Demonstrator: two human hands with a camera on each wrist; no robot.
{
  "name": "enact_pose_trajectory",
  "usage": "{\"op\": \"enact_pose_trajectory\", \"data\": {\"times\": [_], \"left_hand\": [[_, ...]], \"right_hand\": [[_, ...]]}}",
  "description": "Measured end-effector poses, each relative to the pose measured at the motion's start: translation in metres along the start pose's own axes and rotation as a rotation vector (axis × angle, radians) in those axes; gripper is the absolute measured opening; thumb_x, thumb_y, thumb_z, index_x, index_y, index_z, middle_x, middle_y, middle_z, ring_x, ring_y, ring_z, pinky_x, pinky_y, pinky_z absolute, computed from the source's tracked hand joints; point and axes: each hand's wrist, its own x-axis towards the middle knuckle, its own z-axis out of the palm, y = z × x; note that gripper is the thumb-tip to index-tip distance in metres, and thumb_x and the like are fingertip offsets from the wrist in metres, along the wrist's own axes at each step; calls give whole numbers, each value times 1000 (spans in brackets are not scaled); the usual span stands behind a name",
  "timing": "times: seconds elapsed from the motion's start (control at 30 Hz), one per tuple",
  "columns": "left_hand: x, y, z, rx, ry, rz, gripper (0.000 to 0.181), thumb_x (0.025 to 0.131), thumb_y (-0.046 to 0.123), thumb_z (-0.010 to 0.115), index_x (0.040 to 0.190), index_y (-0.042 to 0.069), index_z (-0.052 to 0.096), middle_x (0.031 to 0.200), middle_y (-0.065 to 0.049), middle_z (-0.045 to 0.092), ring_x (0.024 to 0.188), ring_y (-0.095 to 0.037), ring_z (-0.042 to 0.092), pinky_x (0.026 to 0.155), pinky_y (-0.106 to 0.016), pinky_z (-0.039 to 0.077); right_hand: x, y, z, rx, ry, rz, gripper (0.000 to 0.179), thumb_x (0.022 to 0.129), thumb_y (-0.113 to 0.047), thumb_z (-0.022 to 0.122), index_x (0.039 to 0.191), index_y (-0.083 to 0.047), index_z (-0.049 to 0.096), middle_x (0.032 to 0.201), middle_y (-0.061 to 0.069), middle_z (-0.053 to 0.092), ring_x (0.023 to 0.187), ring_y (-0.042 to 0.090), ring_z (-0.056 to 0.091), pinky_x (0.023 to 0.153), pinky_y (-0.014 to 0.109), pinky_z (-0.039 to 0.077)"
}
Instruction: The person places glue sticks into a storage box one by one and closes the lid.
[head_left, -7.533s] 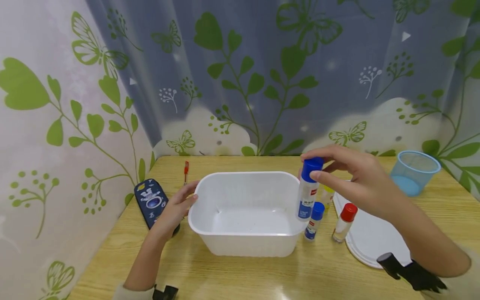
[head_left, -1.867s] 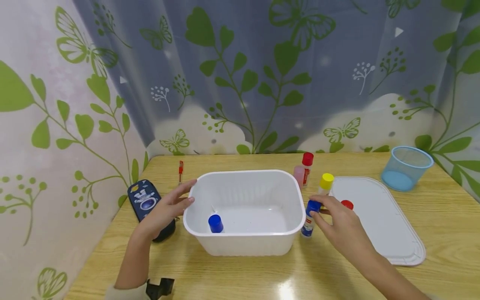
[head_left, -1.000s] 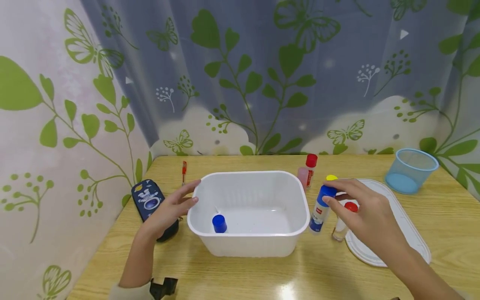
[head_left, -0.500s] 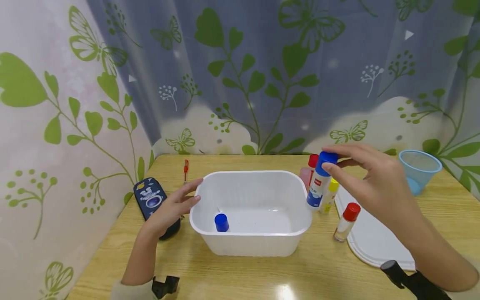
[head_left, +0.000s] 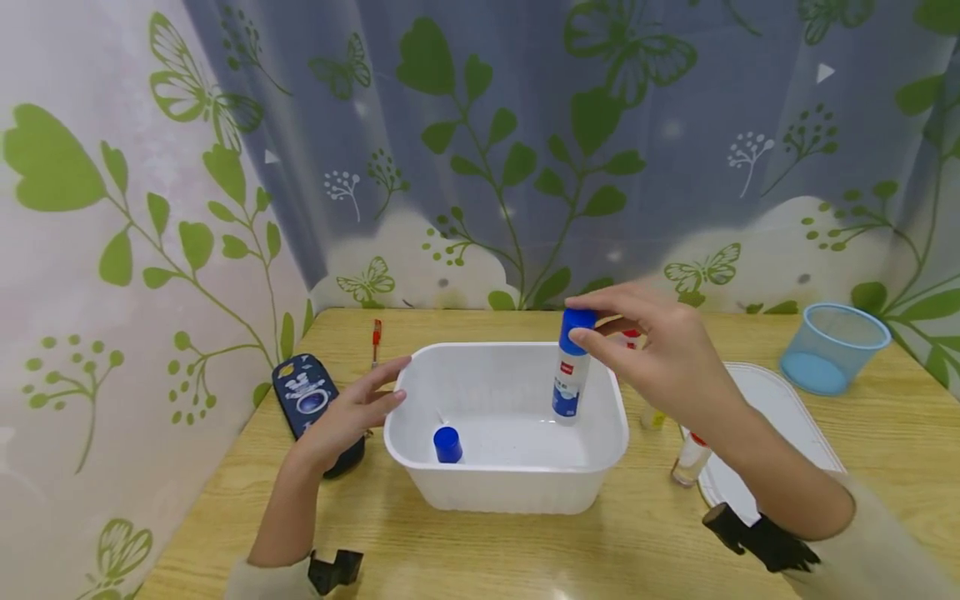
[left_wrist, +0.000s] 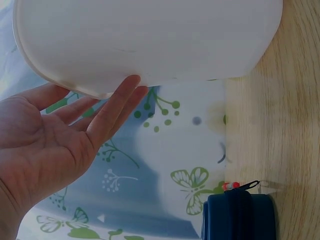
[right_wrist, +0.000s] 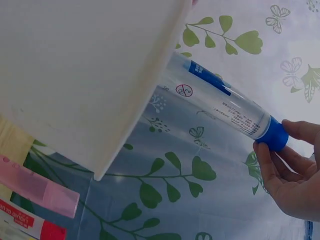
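My right hand [head_left: 660,350] pinches the blue cap of a clear liquid glue bottle [head_left: 567,387], upright above the right side of a white plastic basin [head_left: 510,490]. In the right wrist view, the thumb and fingers hold that cap [right_wrist: 274,135], and the basin's wall hides the bottle's lower end. Another blue-capped bottle [head_left: 447,446] stands inside the basin at the front left, mostly hidden by the front wall. My left hand [head_left: 358,415] touches the basin's left rim with extended fingers. In the left wrist view, fingertips [left_wrist: 131,81] meet the basin's outer wall.
Right of the basin are a red-capped bottle [head_left: 688,465], a yellow-labelled bottle [head_left: 652,417] and a white lid [head_left: 780,417]. A blue mesh cup [head_left: 834,350] stands at the back right. On the left lie a dark pencil case [head_left: 303,396] and a red pen [head_left: 377,337].
A first blue-capped bottle went into the basin. My right hand then took the second from the table, lifted it and moved it left over the basin. My left hand stayed at the rim.
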Motion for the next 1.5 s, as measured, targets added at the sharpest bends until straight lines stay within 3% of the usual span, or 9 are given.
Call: {"op": "enact_pose_trajectory", "data": {"times": [0.1,0.33,0.6,0.83,1.1,1.5], "left_hand": [[1,-1,0,-3,-1,-2,57,96,26,51,145,10,27,145,-16,25,124,-37,35,95,-52,36],[1,-2,-1,-3,-1,10,57,96,26,51,145,10,27,145,-17,25,124,-37,37,94,-52,36],[0,-3,-1,-5,-2,13,57,96,26,51,145,9,27,145,-17,25,124,-37,36,94,-52,36],[0,-4,-1,0,0,10,58,95,27,51,145,10,27,145,-16,25,125,-37,35,95,-53,35],[1,-4,-1,5,1,10,57,96,27,51,145,9,27,145,-16,25,124,-37,37,94,-51,37],[0,-3,-2,8,2,6,57,96,27,51,145,11,27,145,-15,25,123,-36,37,94,-50,38]], "right_hand": [[2,3,12,17,-25,-7,26,82,-10,71,108,-9,67,101,-3,63,82,9,62,60,21,48],[1,7,36,85,-95,-14,29,79,-8,72,108,-6,67,102,-2,63,84,8,62,73,23,51],[-7,16,60,155,-169,6,29,80,-8,72,108,-4,66,102,1,63,84,11,63,75,27,51],[-14,24,76,186,-216,6,27,78,-4,72,105,-4,67,100,1,64,82,10,63,73,24,51],[-22,37,90,251,-298,40,24,81,-4,69,105,-1,66,99,5,64,82,15,64,73,22,51],[-22,42,89,287,-484,60,26,82,-4,69,107,1,65,102,6,64,92,16,62,78,24,50]]}}
